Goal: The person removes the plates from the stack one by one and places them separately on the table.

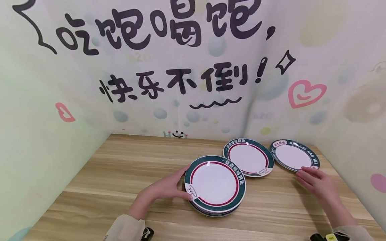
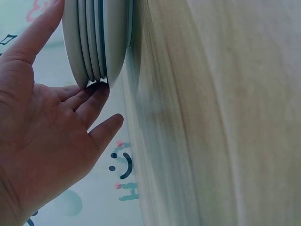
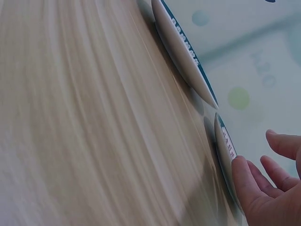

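Your left hand (image 1: 167,186) is curved round the plate stack (image 1: 215,184) at its nine o'clock, thumb at eight, fingers at ten, fingertips meeting the rims in the left wrist view. Your right hand (image 1: 318,185) is half open, fingers loosely bent at the five o'clock rim of the outer plate (image 1: 292,155); no firm hold shows, and pressure on it cannot be judged.

The stack sits on the wood-grain table (image 1: 96,190). The middle plate (image 1: 248,159) lies at its two o'clock; contact between them cannot be confirmed. The outer plate lies at the middle plate's three o'clock, just beside it.

Markings: the stack's top plate reads "一盘香喷喷的饭" from twelve to three o'clock; the middle plate carries matching script from ten to twelve. The outer plate reads "HAO SHI HAO WEI" near one o'clock, with a small Chinese label at eleven. The backdrop (image 1: 144,113) reads "吃饱喝饱,快乐不倒!"
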